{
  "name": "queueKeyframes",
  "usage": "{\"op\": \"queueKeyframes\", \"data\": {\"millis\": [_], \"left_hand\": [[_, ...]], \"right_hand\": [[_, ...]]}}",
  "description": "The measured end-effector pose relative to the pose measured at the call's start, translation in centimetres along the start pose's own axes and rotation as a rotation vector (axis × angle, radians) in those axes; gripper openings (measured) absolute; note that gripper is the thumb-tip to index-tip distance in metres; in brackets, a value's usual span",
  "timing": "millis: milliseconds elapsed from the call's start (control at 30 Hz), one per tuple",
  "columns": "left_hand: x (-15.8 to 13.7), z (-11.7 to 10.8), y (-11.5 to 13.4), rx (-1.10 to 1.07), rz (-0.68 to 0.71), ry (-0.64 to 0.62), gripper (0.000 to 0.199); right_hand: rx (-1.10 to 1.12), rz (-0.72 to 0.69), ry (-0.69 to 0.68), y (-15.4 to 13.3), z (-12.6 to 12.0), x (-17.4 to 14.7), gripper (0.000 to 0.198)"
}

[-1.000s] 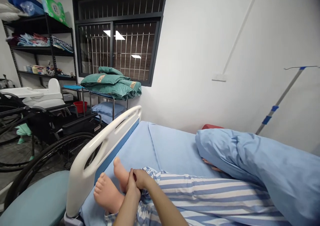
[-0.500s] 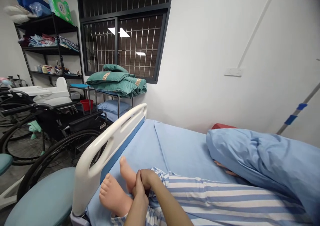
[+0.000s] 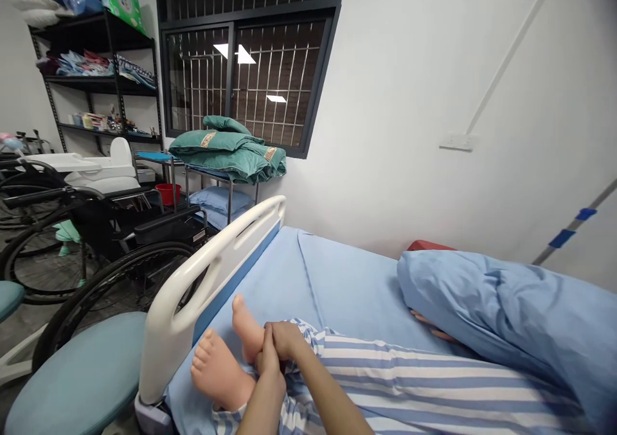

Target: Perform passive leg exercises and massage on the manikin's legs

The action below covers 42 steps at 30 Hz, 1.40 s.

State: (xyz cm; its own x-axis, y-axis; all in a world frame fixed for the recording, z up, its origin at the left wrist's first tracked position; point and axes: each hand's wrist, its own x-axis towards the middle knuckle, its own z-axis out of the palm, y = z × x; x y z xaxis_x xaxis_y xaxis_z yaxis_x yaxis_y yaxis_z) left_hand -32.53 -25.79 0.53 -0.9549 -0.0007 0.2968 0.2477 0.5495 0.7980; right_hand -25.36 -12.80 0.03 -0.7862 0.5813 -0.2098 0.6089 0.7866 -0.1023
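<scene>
Two bare feet with a smooth, manikin-like look rest on the bed near its footboard: the far foot [image 3: 247, 333] and the near foot [image 3: 219, 371]. Striped blue-and-white trousers [image 3: 409, 374] cover the legs. My left hand [image 3: 270, 356] is closed round the far leg at the ankle. Beside it, my right hand [image 3: 285, 340] closes round the same ankle from the far side, its fingers partly hidden. The two hands touch each other. The near foot lies untouched to the left of my left forearm.
The white footboard [image 3: 166, 313] stands left of the feet. Beyond it are a teal round-edged seat [image 3: 80, 371] and a wheelchair [image 3: 139, 255]. A blue quilt [image 3: 482, 293] covers the figure's upper part at right, with some fingers [image 3: 434, 326] showing beneath.
The view has shifted slightly. Both hands stay round the far ankle, and the feet and legs have not visibly moved on the bed.
</scene>
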Motion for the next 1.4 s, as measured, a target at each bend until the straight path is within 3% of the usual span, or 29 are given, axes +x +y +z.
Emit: {"op": "queueKeyframes", "data": {"millis": [133,267,533,800,1133,1400], "left_hand": [[-0.1,0.3,-0.2,0.108,0.03,-0.012,0.048],[-0.1,0.6,-0.5,0.068,0.025,-0.016,0.047],[0.2,0.4,-0.3,-0.096,-0.068,-0.001,0.042],[0.3,1.2,-0.9,0.046,-0.058,-0.028,0.046],[0.2,0.5,-0.2,0.051,-0.038,-0.014,0.045],[0.2,0.0,0.2,-0.063,-0.076,-0.028,0.04]], "right_hand": [[-0.057,-0.023,0.056,-0.1,0.3,-0.5,0.033],[-0.082,-0.026,0.066,-0.2,0.4,-0.5,0.032],[-0.071,-0.057,-0.039,0.2,0.4,0.8,0.047],[-0.044,-0.122,-0.125,1.0,0.5,1.9,0.047],[-0.055,-0.084,0.018,0.8,0.8,0.7,0.033],[-0.081,-0.056,0.073,0.4,0.7,0.0,0.032]]}}
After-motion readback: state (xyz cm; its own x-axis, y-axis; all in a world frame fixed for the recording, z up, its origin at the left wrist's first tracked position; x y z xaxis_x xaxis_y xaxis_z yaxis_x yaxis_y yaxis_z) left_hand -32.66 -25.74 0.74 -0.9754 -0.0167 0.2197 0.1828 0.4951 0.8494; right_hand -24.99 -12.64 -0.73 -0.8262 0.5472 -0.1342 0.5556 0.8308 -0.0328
